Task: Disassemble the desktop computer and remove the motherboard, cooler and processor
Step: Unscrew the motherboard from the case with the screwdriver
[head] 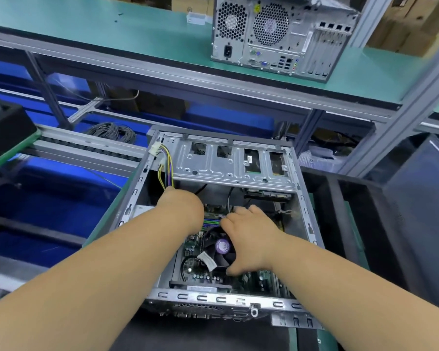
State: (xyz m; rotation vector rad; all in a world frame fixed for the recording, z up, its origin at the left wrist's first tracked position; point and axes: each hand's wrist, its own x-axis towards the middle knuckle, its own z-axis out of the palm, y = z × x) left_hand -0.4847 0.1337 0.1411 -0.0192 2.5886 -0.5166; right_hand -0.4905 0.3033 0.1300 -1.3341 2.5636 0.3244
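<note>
Two hands reach down into the open computer case point(299, 158), which lies on its side with its long axis running away from the person. The cooler point(219, 252) sits on the motherboard point(254, 278) directly under the right hand point(251, 233), whose fingers curl around its fan. The left hand point(185, 206) goes deeper beside it; its fingers are hidden, so its grip cannot be told.

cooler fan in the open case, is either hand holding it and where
The right hand spans the black cooler fan with the purple hub sticker, thumb at its near edge, fingers at the far edge. The left hand reaches deeper into the case; its fingers are hidden.
</note>
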